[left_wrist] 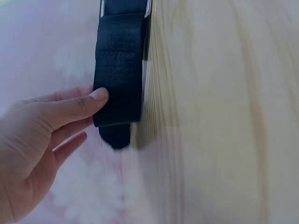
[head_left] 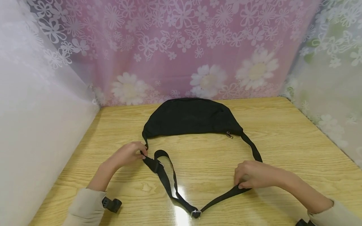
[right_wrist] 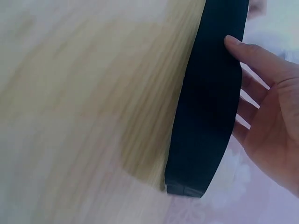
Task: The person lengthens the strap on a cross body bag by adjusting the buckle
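A black waist bag (head_left: 192, 117) lies flat toward the back of the table, its zipper pull (head_left: 229, 135) at the lower right edge. Its strap (head_left: 220, 198) loops forward to a metal slider buckle (head_left: 195, 214) near the front. On the left side my left hand (head_left: 128, 155) pinches the strap close to the bag, beside a second buckle (head_left: 155, 165); the left wrist view has the thumb on the webbing (left_wrist: 119, 70). My right hand (head_left: 258, 174) grips the right side of the strap, thumb on one face and fingers behind, as the right wrist view shows (right_wrist: 210, 93).
The wooden table (head_left: 282, 125) meets a pink floral curtain (head_left: 169, 62) at the back. White sheeting (head_left: 42, 110) closes off the left, and a floral curtain (head_left: 333, 78) the right. A small black camera (head_left: 112, 204) sits on the left wrist.
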Available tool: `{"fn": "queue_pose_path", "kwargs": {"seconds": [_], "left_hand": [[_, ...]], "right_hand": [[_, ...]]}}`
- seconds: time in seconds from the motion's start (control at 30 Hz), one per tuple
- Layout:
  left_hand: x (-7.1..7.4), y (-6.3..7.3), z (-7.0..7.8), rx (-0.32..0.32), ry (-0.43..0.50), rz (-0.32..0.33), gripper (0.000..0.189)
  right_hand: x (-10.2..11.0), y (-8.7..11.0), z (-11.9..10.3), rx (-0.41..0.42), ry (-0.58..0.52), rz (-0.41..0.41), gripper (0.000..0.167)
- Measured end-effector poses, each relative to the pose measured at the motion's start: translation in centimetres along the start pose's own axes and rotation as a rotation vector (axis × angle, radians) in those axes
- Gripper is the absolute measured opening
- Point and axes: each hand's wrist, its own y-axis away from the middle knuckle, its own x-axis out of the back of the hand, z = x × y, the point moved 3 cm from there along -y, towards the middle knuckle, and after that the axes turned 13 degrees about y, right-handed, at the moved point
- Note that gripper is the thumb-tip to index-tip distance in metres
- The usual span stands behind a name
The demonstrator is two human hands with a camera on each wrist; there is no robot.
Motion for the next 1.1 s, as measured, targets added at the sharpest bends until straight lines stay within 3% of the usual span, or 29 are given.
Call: {"fn": "queue_pose_path", "kwargs": {"seconds": [0.2, 0.3, 0.4, 0.53, 0.63, 0.7, 0.87, 0.97, 1.1], "left_hand": [[1.7, 1.5, -1.8, -0.008, -0.013, 0.116, 0.017], [2.2, 2.0, -2.2, 0.010, -0.060, 0.144, 0.017], [2.4, 2.1, -2.0, 0.066, -0.122, 0.139, 0.015], [1.9, 1.9, -0.7, 0.190, -0.131, 0.053, 0.031], [0.6, 1.3, 0.9, 0.230, -0.082, -0.030, 0.057], [-0.3, 0.8, 1.9, 0.217, -0.047, -0.063, 0.069], [-1.5, -0.6, 3.0, 0.195, 0.076, -0.093, 0.073], [-1.6, -0.6, 2.7, 0.194, 0.155, -0.112, 0.067], [-1.4, 0.5, 2.6, 0.137, 0.186, -0.157, 0.045]], "right_hand": [[0.8, 2.6, 1.3, -0.058, 0.010, 0.066, 0.017], [1.0, 3.6, 1.7, -0.077, 0.037, 0.094, 0.016], [1.1, 4.3, 1.9, -0.094, 0.047, 0.099, 0.016], [1.1, 4.4, 1.8, -0.159, 0.047, 0.048, 0.011], [0.9, 3.7, 1.1, -0.211, 0.052, -0.012, 0.015], [0.8, 2.6, 0.3, -0.239, 0.055, -0.052, 0.022], [0.0, -0.8, -1.8, -0.244, 0.078, -0.109, 0.032], [-0.7, -2.7, -2.9, -0.163, 0.099, -0.088, 0.029], [-1.4, -4.1, -4.3, 0.019, 0.102, -0.010, 0.024]]}}
